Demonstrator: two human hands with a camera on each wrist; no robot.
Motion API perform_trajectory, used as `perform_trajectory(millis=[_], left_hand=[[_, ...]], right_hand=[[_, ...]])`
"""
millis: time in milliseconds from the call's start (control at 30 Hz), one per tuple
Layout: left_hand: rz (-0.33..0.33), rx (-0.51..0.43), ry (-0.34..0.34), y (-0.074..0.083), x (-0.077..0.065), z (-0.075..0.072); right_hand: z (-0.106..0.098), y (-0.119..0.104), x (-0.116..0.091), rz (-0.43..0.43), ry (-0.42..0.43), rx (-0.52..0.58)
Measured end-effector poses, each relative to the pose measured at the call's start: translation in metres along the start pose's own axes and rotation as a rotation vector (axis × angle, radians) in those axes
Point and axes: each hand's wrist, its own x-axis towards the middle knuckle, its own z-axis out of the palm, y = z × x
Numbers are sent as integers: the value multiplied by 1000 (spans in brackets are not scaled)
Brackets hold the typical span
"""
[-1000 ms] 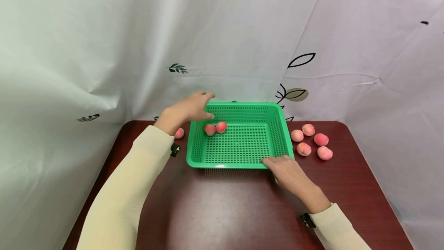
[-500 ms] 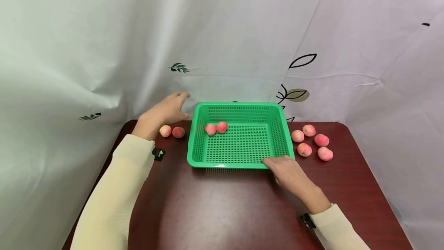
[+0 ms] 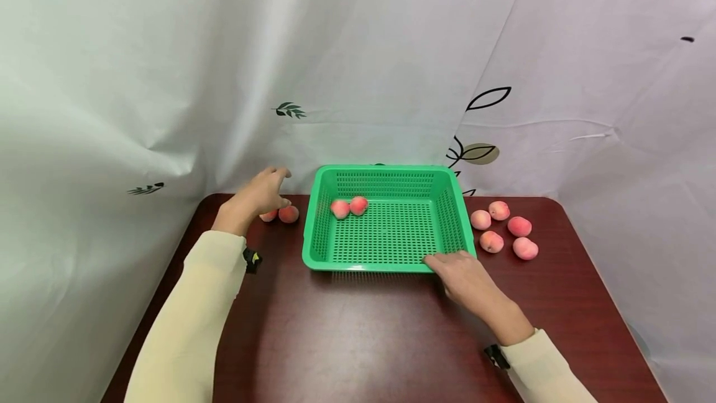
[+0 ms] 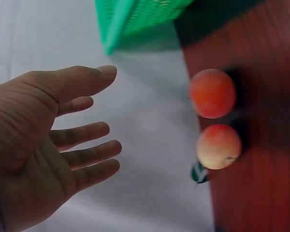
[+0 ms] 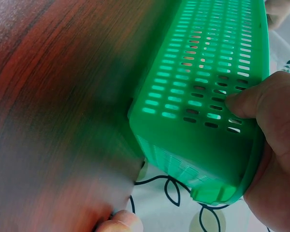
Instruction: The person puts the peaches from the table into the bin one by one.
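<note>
My left hand hovers above two peaches at the table's back left. Its fingers are spread and nothing is between them in the left wrist view, where a redder peach lies beside a paler peach. My right hand grips the near right corner of a green plastic basket. In the right wrist view the thumb presses on the basket's slotted outer wall, and the other fingers are hidden behind the rim. Two peaches, a left one and a right one, lie inside the basket.
Several peaches lie in a loose group right of the basket, among them a front peach and a back peach. The dark red wooden table meets a pale patterned cloth behind the basket.
My left hand has moved left from over the basket's left edge, then lowered toward the two peaches on the table. My right hand stays on the basket's corner.
</note>
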Motion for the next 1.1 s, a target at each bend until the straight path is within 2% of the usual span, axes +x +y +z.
perform_trajectory(millis=[333,500,767,1100], left_hand=[[1,-25,19,-18,12,37],[33,-3,46,-22,16,51],[31,24,40,-26,19,66],[3,51,13,-23,22,75]], right_hand=[[0,0,0,-1,10,-9],[1,0,0,-6,19,-10],[1,-1,0,-3,37,0],[1,-2,-1,-2,42,9]])
